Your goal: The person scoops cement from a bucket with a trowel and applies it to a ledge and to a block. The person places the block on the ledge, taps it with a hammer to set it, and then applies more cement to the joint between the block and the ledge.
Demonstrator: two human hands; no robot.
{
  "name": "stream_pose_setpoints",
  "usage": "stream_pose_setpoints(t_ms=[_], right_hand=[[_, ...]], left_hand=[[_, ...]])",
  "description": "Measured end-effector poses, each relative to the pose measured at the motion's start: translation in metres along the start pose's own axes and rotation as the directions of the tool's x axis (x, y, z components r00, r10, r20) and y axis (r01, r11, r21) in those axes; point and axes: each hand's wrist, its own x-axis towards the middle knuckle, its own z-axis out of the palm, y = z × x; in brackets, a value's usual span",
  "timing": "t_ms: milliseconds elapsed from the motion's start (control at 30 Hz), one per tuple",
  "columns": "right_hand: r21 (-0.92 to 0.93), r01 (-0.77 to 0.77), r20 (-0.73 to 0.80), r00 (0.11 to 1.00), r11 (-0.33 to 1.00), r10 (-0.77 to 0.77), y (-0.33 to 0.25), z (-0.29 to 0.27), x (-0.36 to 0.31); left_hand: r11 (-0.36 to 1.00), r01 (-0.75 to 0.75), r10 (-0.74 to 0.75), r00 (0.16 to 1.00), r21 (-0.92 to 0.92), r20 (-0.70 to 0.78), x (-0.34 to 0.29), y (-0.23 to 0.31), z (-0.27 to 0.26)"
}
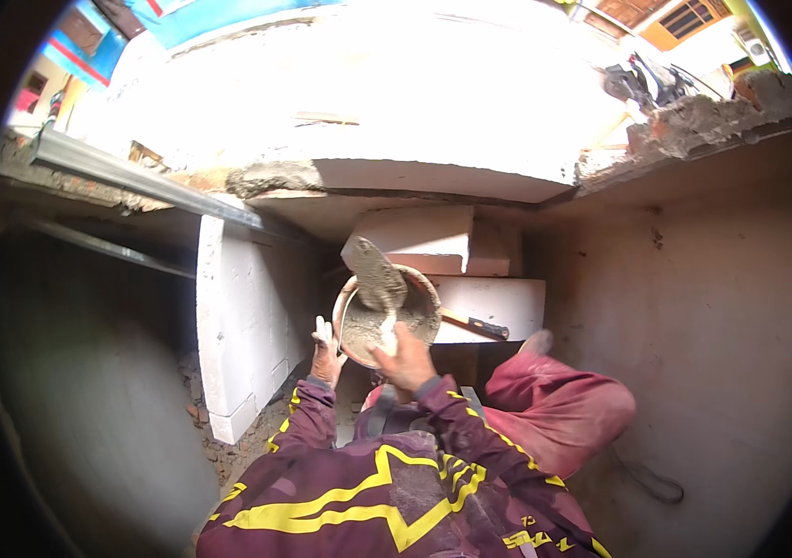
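The right hand (405, 358) is gripping a stiff-looking, mortar-caked grey metal trowel (377, 274) by its handle over a round, reddish-rimmed bucket (434, 296), while the left hand (325, 352) is cupping the bucket's left side, a sensible hold since the wet grey mortar (359, 327) inside is probably weighing heavily.

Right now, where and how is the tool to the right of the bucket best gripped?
Probably by the black end of its handle, coming from the right: that end points away from the bucket, while the other end is hidden behind it.
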Motion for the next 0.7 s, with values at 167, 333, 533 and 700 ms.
stream_pose_setpoints(t_ms=[167, 333, 533, 700], right_hand=[[-0.444, -0.059, 0.120, 0.985, 0.894, 0.125, 0.023, -0.068, -0.019], [-0.682, -0.029, 0.306, 0.896, 0.731, 0.321, 0.057, -0.077, 0.012], [-0.783, 0.185, 0.374, 0.902, 0.594, 0.213, 0.054, -0.033, 0.114], [-0.761, 0.565, 0.613, 0.787, 0.319, 0.069, 0.042, 0.044, 0.091]], left_hand=[[0.837, -0.307, 0.293, 0.950, 0.453, 0.103, -0.004, -0.031, -0.006], [0.965, 0.039, 0.050, 0.943, 0.259, -0.328, 0.018, -0.040, -0.003], [0.998, 0.067, -0.059, 0.959, 0.019, -0.279, 0.012, -0.023, -0.002], [0.997, 0.076, -0.064, 0.953, 0.030, -0.296, 0.010, -0.024, 0.004]])
